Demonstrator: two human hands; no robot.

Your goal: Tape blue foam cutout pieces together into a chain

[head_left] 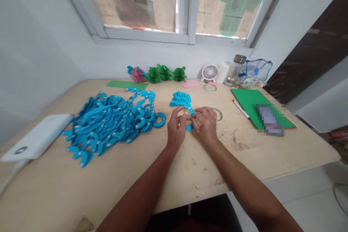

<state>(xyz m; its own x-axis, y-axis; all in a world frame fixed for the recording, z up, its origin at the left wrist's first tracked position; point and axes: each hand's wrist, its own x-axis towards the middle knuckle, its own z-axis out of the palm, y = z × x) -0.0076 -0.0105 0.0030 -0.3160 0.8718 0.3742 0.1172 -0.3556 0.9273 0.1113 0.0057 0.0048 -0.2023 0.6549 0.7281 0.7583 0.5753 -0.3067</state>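
Two hands on the piece: your L hand (176,127) and R hand (206,125) both hold a blue cut-paper fan (181,100) in narrow fingertip pinches at its lower stem, just above the wooden table (244,159), mid-tbl. Fan = layered scalloped blue shapes, spread wide on top, gathered narrow toward your fingers; a bit of blue pokes out below them. Big heap of blue cut-outs (114,116) sits just L of your hands, w/ a flat white box (36,137) past it by the L edge. Toward the wall: green paper fans (165,73), pink paper fan (137,75). Tape roll (216,114) right behind R hand; green folder (248,107), pen (240,108) & blurred phone (270,119) further R. Scuffed wood runs from your wrists to the front & R edges, w/ room to move there.
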